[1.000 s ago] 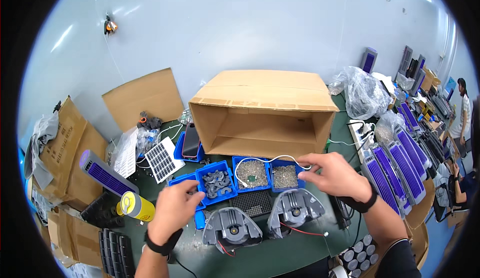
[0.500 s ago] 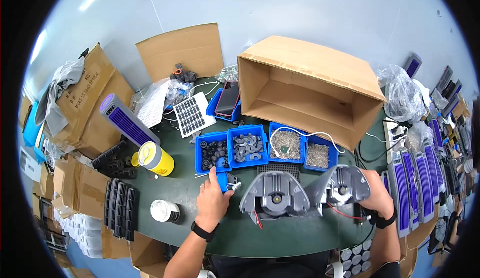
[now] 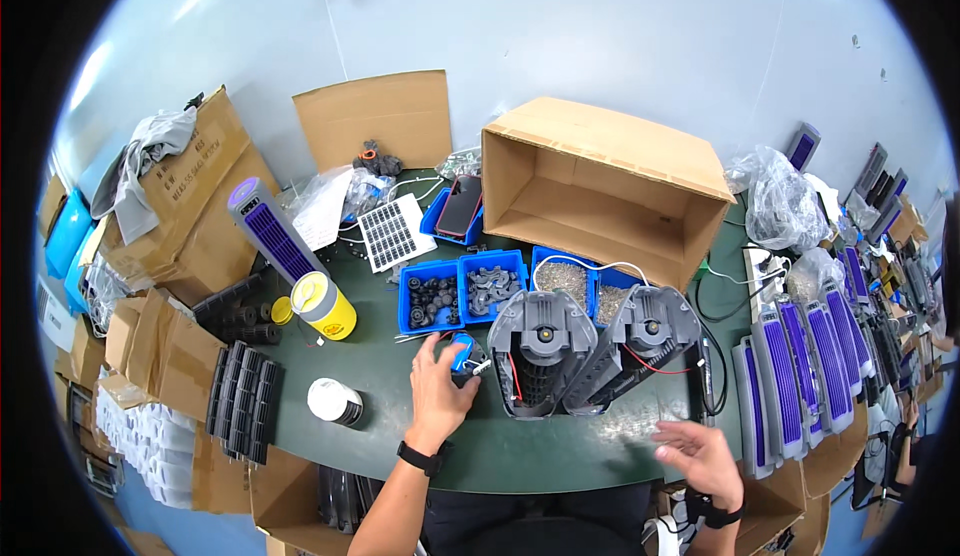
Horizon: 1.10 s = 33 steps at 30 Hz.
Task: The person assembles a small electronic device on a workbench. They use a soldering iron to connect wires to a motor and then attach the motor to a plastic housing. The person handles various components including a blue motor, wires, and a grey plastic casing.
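Note:
My left hand [image 3: 440, 394] rests on the green table, fingers apart and curved beside a small blue object [image 3: 463, 352] with a white end, whose kind I cannot make out. I cannot tell whether the fingertips touch it. My right hand [image 3: 704, 461] hangs open over the table's near right edge, holding nothing. Two grey tower-fan housings stand side by side in front of me: the left housing [image 3: 541, 356] upright, the right housing [image 3: 640, 341] leaning. Red wires hang from both. Behind them are blue bins, one with black round parts [image 3: 433, 301], another with grey curved parts [image 3: 493, 289].
A white jar [image 3: 335, 402] and a yellow-and-white canister [image 3: 323, 306] stand left, near black cylindrical rollers [image 3: 243, 401]. Purple-grey fan covers [image 3: 790, 381] lean at right. An opened cardboard box [image 3: 608, 191] lies at the back. A black cable [image 3: 712, 376] runs beside the right housing.
My right hand has let go of the right housing and drawn back toward me. Both housings now stand on the table. My left hand stays by the blue object, its fingers more curved.

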### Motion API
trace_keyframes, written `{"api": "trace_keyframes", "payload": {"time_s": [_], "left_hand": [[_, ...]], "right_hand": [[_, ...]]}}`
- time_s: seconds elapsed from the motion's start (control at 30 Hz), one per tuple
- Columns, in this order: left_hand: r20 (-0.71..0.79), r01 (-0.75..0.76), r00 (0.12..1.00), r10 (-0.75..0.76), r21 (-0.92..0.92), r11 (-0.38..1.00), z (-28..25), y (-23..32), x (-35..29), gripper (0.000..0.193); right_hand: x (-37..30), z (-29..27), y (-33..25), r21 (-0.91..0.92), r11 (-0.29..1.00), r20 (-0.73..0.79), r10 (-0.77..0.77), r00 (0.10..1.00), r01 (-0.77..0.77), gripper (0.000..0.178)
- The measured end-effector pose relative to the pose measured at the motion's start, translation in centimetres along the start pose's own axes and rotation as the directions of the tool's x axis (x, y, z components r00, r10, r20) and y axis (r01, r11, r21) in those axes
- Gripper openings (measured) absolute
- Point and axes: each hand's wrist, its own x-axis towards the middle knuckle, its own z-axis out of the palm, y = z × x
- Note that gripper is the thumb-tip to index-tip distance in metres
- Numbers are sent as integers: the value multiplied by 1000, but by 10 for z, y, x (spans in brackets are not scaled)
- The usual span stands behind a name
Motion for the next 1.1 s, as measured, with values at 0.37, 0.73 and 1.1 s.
{"api": "trace_keyframes", "payload": {"time_s": [0.37, 0.73, 1.1], "left_hand": [[-143, 135, 965, -218, -443, 886, -28, 23, -23, 13], [-46, 33, 997, -67, -527, 849, -98, 88, -131, 18], [372, 442, 894, -250, -824, 355, -92, 69, -119, 52]], "right_hand": [[10, 110, 6, 305, 934, 463, 28, 886, -189, 41], [52, 199, -15, 498, 682, 696, 55, 716, -536, 46], [34, 186, -29, 518, 709, 686, -10, 728, -479, 43]]}}
